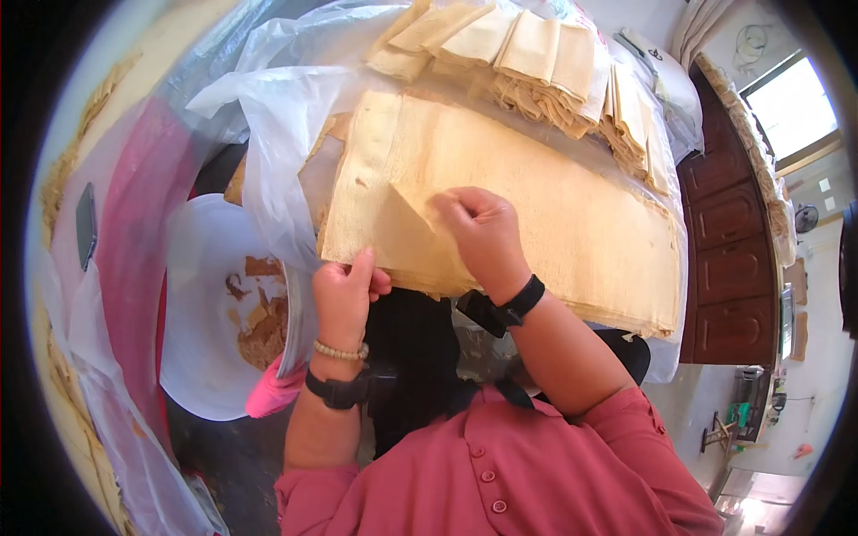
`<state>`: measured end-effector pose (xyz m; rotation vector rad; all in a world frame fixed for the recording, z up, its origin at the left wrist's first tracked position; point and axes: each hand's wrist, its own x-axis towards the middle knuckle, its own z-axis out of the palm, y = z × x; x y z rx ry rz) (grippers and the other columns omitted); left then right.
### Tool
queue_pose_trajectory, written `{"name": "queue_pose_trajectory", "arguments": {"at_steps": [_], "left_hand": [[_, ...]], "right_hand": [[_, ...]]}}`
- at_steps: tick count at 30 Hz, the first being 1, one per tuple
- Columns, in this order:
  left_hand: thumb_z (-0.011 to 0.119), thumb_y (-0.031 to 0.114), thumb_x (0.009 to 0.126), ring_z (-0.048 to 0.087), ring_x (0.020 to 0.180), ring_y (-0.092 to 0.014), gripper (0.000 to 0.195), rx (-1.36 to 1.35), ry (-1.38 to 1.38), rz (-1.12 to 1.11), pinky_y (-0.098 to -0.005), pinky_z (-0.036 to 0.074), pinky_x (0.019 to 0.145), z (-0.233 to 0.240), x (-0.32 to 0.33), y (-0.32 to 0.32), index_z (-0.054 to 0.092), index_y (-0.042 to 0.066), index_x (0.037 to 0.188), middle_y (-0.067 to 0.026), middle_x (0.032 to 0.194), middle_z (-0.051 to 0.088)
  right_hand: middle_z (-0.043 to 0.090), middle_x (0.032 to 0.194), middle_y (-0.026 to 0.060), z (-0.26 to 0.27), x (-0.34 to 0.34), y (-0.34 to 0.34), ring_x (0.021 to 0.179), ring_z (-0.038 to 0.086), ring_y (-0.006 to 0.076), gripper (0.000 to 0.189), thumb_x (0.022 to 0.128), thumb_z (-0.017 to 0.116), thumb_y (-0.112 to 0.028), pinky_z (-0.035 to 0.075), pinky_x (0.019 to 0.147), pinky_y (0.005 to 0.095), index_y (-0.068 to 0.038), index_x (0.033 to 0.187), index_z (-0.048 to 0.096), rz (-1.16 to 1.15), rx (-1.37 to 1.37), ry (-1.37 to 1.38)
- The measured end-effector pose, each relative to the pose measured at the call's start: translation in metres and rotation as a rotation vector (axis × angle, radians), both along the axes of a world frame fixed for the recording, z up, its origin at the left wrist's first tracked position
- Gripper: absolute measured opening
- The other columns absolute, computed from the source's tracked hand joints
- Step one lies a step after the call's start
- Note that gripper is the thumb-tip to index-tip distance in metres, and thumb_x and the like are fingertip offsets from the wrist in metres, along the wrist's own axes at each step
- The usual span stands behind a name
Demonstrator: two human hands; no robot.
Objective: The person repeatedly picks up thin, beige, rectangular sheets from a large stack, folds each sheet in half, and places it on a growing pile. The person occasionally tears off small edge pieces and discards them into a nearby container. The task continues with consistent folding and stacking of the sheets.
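A stack of thin yellowish sheets, which look like tofu skin, lies in front of me. At the stack's near left corner my left hand pinches the edge of the top layers between thumb and fingers. My right hand is closed on a lifted, folded-over part of the top sheet, a little right of the left hand. The fingertips of the right hand are partly hidden. Folded strips of similar sheet lie in a row along the far side of the stack.
Clear plastic sheeting covers the surface around the stack. At the left stands a white tub with brownish scraps in it and a pink cloth at its rim. A phone lies far left. Dark wooden cabinets stand at the right.
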<state>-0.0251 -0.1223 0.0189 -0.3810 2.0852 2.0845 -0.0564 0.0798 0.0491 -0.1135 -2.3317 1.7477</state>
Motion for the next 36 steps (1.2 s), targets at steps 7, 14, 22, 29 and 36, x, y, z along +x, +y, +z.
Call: {"name": "queue_pose_trajectory", "arguments": {"at_steps": [7, 14, 22, 29, 36], "left_hand": [[0.072, 0.022, 0.095, 0.064, 0.077, -0.038, 0.024, -0.848, 0.935, -0.024, -0.0448, 0.051, 0.065, 0.072, 0.005, 0.007, 0.065, 0.005, 0.080, -0.0135, 0.080, 0.064], [0.064, 0.016, 0.095, 0.063, 0.092, -0.034, 0.013, -1.067, 0.929, -0.307, -0.0451, 0.058, 0.073, 0.023, -0.037, 0.023, 0.069, 0.005, 0.094, -0.0113, 0.098, 0.065], [0.063, 0.015, 0.091, 0.063, 0.092, -0.029, 0.018, -1.152, 1.006, -0.410, -0.0430, 0.053, 0.070, 0.037, -0.029, 0.036, 0.070, 0.006, 0.105, -0.0091, 0.102, 0.067], [0.063, 0.016, 0.088, 0.060, 0.094, -0.025, 0.012, -1.264, 1.023, -0.452, -0.0404, 0.046, 0.077, 0.027, -0.033, 0.035, 0.071, 0.009, 0.093, -0.0074, 0.099, 0.066], [0.060, 0.015, 0.091, 0.060, 0.093, -0.027, 0.012, -1.186, 1.210, -0.374, -0.0380, 0.052, 0.076, 0.016, -0.046, 0.045, 0.069, 0.008, 0.093, -0.0108, 0.105, 0.063]], "right_hand": [[0.071, 0.085, 0.0139, 0.013, 0.006, -0.018, 0.080, 0.070, 0.0365, 0.014, 0.094, 0.075, -0.019, 0.057, 0.069, 0.0449, -0.007, 0.089, 0.078, 0.152, 0.528, 0.227], [0.069, 0.084, 0.0133, 0.035, -0.010, -0.018, 0.079, 0.069, 0.0366, 0.017, 0.095, 0.071, -0.020, 0.056, 0.070, 0.0467, -0.007, 0.084, 0.073, 0.120, 0.615, 0.335], [0.071, 0.086, 0.0140, 0.060, -0.020, -0.012, 0.081, 0.070, 0.0372, 0.016, 0.094, 0.071, -0.020, 0.057, 0.072, 0.0465, -0.007, 0.086, 0.075, 0.153, 0.617, 0.280], [0.074, 0.090, 0.0153, 0.038, -0.027, -0.002, 0.084, 0.071, 0.0376, 0.017, 0.094, 0.074, -0.022, 0.057, 0.074, 0.0450, -0.006, 0.092, 0.079, 0.203, 0.509, 0.146], [0.073, 0.089, 0.0145, 0.043, -0.032, 0.001, 0.081, 0.070, 0.0370, 0.018, 0.095, 0.074, -0.023, 0.056, 0.072, 0.0448, -0.006, 0.092, 0.078, 0.205, 0.556, 0.233]]}}
